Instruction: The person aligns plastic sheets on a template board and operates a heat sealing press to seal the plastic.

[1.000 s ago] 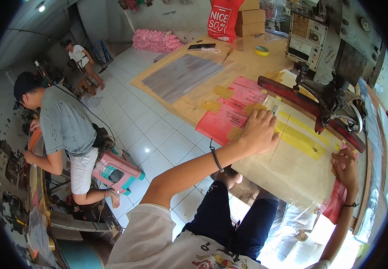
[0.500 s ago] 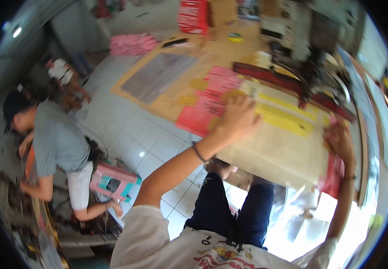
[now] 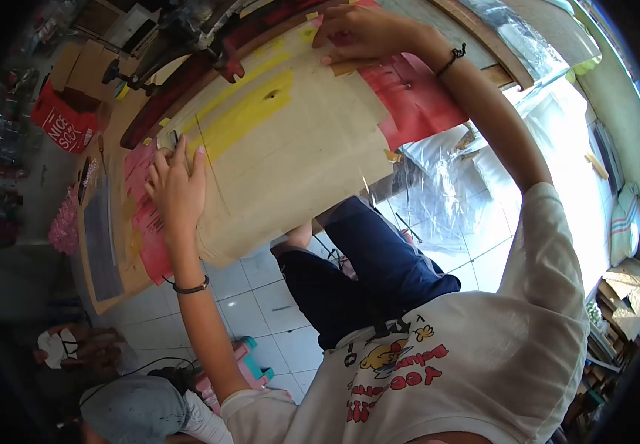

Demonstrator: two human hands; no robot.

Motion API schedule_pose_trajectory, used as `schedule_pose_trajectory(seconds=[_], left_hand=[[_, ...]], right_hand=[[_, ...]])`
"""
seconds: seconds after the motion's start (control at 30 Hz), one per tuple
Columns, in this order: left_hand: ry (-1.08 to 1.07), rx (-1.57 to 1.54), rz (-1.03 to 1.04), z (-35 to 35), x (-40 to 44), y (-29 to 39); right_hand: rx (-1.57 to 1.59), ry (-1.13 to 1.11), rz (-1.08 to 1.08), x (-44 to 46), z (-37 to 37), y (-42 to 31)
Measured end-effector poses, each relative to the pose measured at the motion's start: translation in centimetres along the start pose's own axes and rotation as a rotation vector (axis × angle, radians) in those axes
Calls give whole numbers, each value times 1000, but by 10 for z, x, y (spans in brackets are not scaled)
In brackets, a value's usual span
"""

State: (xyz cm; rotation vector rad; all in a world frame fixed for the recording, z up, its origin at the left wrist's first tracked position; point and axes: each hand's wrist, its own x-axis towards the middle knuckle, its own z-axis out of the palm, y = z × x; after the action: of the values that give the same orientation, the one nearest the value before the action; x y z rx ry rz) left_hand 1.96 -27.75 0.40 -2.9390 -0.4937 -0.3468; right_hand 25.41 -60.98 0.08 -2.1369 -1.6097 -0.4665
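A tan sheet (image 3: 298,148) with yellow tape strips (image 3: 249,115) covers the work surface before me. My left hand (image 3: 179,189) lies on its left edge, fingers stretched forward and somewhat apart. A small dark piece (image 3: 174,137) shows by those fingertips; whether they touch it, I cannot tell. At the far right corner my right hand (image 3: 368,35) rests with bent fingers on the sheet, thumb apart from them. Red plastic pieces show at the left (image 3: 151,237) and right (image 3: 416,100) sides. Along the far edge runs a dark red machine bar (image 3: 187,92).
A metal clamp part (image 3: 224,63) juts over the sheet. Left of it, a grey sheet (image 3: 102,240) lies on the brown table, with a red bag (image 3: 65,122) behind. Clear plastic (image 3: 445,185) hangs at the right. A co-worker (image 3: 135,403) is low at the left, near a pink stool (image 3: 242,362).
My view has swung round to the right, so the table and machine appear turned and farther left. Both hands are still at the two sides of the tan sheet.
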Motion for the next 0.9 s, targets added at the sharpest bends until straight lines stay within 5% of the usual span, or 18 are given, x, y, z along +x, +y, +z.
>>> schedule_pose_trajectory(seconds=[0.1,0.27,0.53,0.67,0.9], left_hand=[[58,-39,-8,2,-1,1],[-3,-94,17,0,-3,-2],[28,-80,42,-1,-2,0],[69,-44,61,4,3,-3],[132,-34,93,12,13,-11]], right_hand=[[47,-33,-65,3,-12,-1],[45,-209,240,7,-10,-12],[-90,31,-9,13,-9,-36],[-68,-190,75,16,-7,-52],[-73,-127,89,16,5,-48]])
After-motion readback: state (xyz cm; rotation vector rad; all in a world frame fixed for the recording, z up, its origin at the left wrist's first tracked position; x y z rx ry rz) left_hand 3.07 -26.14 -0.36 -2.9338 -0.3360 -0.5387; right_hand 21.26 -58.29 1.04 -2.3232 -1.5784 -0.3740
